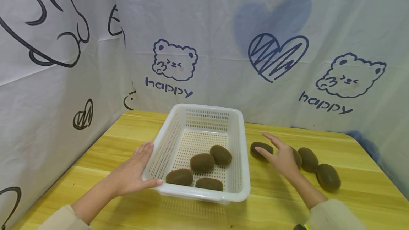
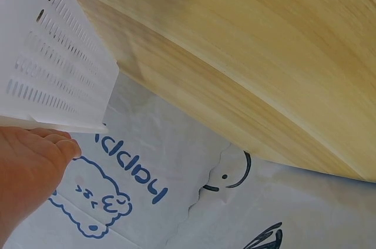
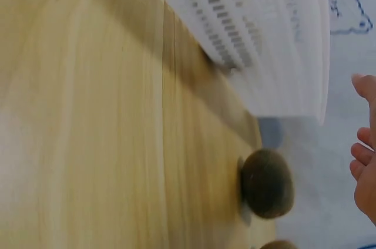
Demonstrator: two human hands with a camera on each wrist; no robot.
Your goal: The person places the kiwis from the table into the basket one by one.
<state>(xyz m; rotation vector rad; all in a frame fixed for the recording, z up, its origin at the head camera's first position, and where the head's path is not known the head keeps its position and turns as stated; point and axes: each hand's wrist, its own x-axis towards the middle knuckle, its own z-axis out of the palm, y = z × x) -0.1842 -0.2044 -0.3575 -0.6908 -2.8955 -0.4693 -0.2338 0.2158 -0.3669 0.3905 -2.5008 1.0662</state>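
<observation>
A white plastic basket (image 1: 240, 152) with slotted walls stands on the table, and several brown kiwis (image 1: 202, 163) lie in its near half. My left hand (image 1: 132, 173) rests at the basket's near left corner, fingers along the left rim and thumb over the front rim. In the left wrist view those fingers (image 2: 59, 140) touch the rim. To the right of the basket, my right hand (image 1: 282, 157) is over a kiwi (image 1: 257, 148), thumb and forefinger spread apart. Its fingers look loosely bent in the right wrist view, with the kiwi (image 3: 267, 183) apart from them.
Behind and right of my right hand lie more kiwis (image 1: 328, 177), one partly hidden by the hand. The wooden table (image 1: 105, 152) ends at a white printed cloth (image 1: 217, 45) at the back and left. A small dark and yellow thing (image 1: 299, 227) shows at the bottom edge.
</observation>
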